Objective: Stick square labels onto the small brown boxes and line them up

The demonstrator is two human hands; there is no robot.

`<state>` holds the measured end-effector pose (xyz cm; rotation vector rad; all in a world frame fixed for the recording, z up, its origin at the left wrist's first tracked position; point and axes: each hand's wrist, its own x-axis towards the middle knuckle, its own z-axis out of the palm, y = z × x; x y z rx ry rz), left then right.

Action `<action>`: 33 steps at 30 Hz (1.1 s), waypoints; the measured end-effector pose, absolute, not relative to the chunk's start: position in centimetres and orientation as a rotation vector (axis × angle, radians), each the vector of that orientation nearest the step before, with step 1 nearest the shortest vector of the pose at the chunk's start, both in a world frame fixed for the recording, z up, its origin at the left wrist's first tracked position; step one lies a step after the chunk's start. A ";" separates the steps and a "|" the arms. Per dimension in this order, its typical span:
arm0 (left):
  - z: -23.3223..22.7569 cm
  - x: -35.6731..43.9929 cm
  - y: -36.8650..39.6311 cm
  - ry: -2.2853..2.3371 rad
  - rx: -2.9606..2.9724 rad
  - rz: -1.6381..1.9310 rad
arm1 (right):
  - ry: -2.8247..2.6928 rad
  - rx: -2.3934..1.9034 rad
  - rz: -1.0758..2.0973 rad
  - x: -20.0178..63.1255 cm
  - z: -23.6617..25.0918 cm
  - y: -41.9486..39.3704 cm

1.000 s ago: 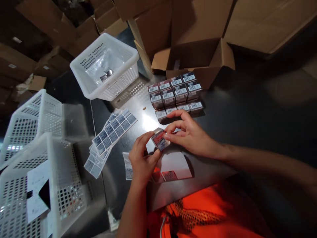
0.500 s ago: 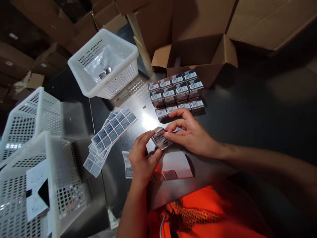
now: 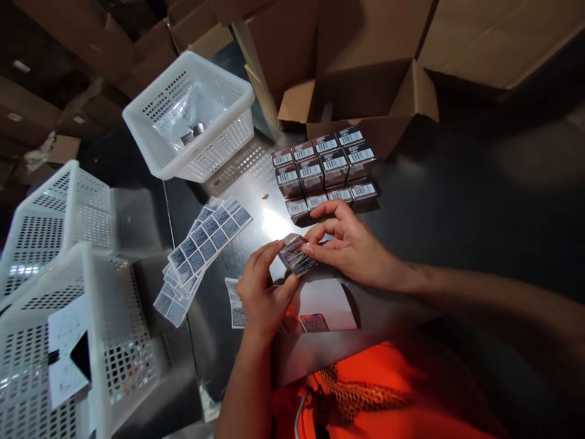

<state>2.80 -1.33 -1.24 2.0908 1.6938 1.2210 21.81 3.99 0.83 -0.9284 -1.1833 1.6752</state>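
Between the thumb and fingers of my left hand point(image 3: 262, 292) is a small box point(image 3: 297, 256), tilted above the table. A dark printed label covers its upward face. My right hand point(image 3: 345, 244) has thumb and index finger pressed together on the box's right edge, its other fingers curled loosely. Whether a loose label is in that pinch is hidden. Under my hands lies a mostly bare white label sheet point(image 3: 338, 299) with a dark label at its lower edge; my left hand covers part of it. To the left, several label sheets point(image 3: 205, 244) overlap in a fanned pile.
Dark small boxes point(image 3: 336, 161) with barcodes stand in rows beyond my right hand. Behind them is an open cardboard carton point(image 3: 356, 97). A white basket point(image 3: 237, 116) holds clear plastic bags at back left; more white baskets point(image 3: 91, 268) stand at the left on the metal table point(image 3: 411, 195).
Both hands keep almost the same position on the small box. The view has shifted very slightly; nothing has been let go.
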 end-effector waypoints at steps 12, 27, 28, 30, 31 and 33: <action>-1.3 2.8 -1.3 1.675 2.097 1.238 | -1.192 -0.927 1.666 21.8 0.7 3.9; -1.3 2.8 -1.3 1.682 2.108 1.240 | -1.200 -0.952 1.663 21.9 0.7 3.9; -1.3 2.8 -1.3 1.692 2.109 1.233 | -1.203 -0.952 1.662 21.9 0.7 3.9; -1.2 2.9 -1.4 1.709 2.109 1.219 | -1.205 -0.954 1.659 21.9 0.7 3.8; -1.2 2.9 -1.4 1.714 2.106 1.215 | -1.205 -0.954 1.656 21.9 0.7 3.8; -1.1 2.9 -1.4 1.713 2.098 1.221 | -1.208 -0.949 1.652 21.9 0.7 3.8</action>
